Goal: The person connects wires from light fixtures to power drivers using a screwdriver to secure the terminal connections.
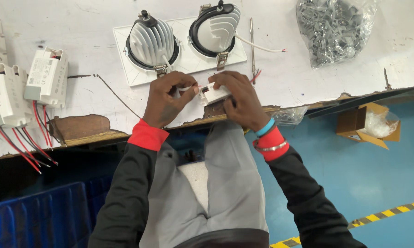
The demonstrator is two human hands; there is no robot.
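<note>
My right hand (239, 98) grips a small white driver box (212, 93) at the near edge of the white worktable (78, 27). My left hand (166, 98) pinches a thin white wire end (188, 88) against the box's left side. Just beyond my hands lies a white rectangular twin downlight frame (124, 39) with two ribbed lamp heads, the left lamp head (151, 43) and the right lamp head (217, 30). A white lead with red tip (262, 47) runs out from the right lamp.
Several white driver boxes with red and black leads (44, 76) lie at the table's left. A clear bag of grey plastic parts (333, 27) sits at the far right. A thin metal rod (252, 46) lies beside the lamps. An open cardboard box (365, 125) sits on the blue floor, a blue crate (37, 216) at lower left.
</note>
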